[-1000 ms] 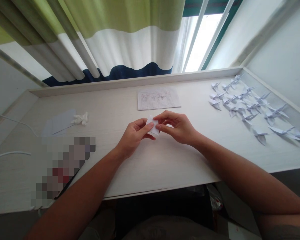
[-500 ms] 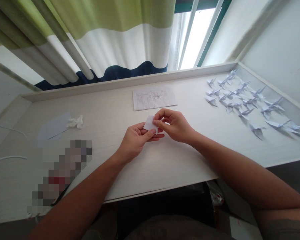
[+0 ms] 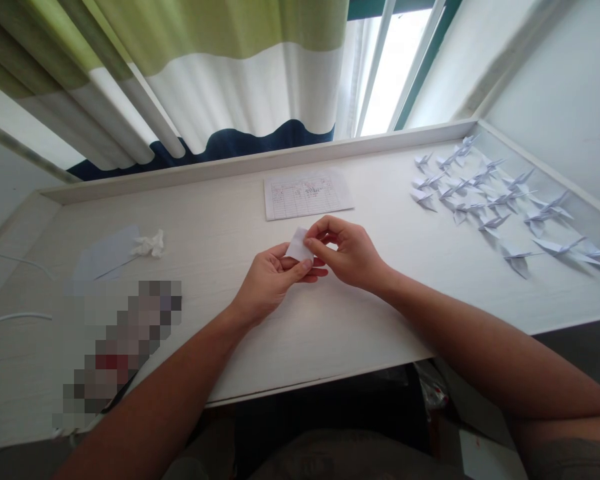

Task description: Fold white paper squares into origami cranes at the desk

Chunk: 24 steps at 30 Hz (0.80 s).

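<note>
A small folded piece of white paper [image 3: 298,247] is held between my two hands, above the middle of the table. My left hand [image 3: 273,277] grips its lower part, thumb on top and fingers beneath. My right hand [image 3: 347,250] pinches its right edge between thumb and index finger. The paper's underside and the fingertips behind it are hidden. Several folded white paper cranes [image 3: 497,200] stand grouped on the right side of the table.
Behind my hands lies a sheet with a printed table [image 3: 309,195]. At left are loose white paper [image 3: 107,250], a crumpled tissue [image 3: 150,245], a pixelated object [image 3: 125,350] and white cables [image 3: 17,317]. A raised rim [image 3: 260,163] borders the table [image 3: 205,213] at the back.
The view has shifted very slightly. Both hands keep their hold on the folded paper, and nothing else has visibly moved.
</note>
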{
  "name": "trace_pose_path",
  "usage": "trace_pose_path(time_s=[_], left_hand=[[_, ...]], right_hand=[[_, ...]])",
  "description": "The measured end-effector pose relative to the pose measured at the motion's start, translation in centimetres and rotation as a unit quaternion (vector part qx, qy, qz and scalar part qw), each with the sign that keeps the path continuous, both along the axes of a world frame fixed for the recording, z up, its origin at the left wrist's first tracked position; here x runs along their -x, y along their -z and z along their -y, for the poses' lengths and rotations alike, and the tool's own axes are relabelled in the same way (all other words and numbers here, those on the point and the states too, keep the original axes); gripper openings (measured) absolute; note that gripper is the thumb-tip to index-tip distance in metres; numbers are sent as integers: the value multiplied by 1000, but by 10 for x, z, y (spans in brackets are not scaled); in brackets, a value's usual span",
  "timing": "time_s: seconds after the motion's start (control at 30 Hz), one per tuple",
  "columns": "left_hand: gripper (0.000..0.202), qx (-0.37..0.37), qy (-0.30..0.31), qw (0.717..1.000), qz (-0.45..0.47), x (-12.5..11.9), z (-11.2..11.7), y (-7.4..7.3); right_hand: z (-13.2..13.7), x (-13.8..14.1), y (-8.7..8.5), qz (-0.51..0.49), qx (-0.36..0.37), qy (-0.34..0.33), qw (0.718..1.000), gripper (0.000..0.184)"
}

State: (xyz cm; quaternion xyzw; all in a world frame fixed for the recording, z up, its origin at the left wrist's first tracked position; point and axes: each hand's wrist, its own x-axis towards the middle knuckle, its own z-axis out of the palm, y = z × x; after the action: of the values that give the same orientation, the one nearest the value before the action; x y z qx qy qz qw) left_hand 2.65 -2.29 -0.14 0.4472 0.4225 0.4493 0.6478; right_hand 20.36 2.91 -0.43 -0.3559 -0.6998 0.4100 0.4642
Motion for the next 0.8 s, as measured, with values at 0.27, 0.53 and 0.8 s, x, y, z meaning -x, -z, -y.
trace_pose_path(time_s=[0.27, 0.53, 0.8], left_hand=[[37, 14, -17, 1000, 0, -1, 2, -4], [35, 33, -29, 999, 2, -1, 3, -7], [35, 62, -20, 998, -2, 4, -1, -4]], right_hand=[[1, 0, -1, 11, -10, 11, 1000, 7], [1, -1, -2, 13, -23, 10, 1000, 7], [2, 1, 3, -21, 24, 8, 999, 8]])
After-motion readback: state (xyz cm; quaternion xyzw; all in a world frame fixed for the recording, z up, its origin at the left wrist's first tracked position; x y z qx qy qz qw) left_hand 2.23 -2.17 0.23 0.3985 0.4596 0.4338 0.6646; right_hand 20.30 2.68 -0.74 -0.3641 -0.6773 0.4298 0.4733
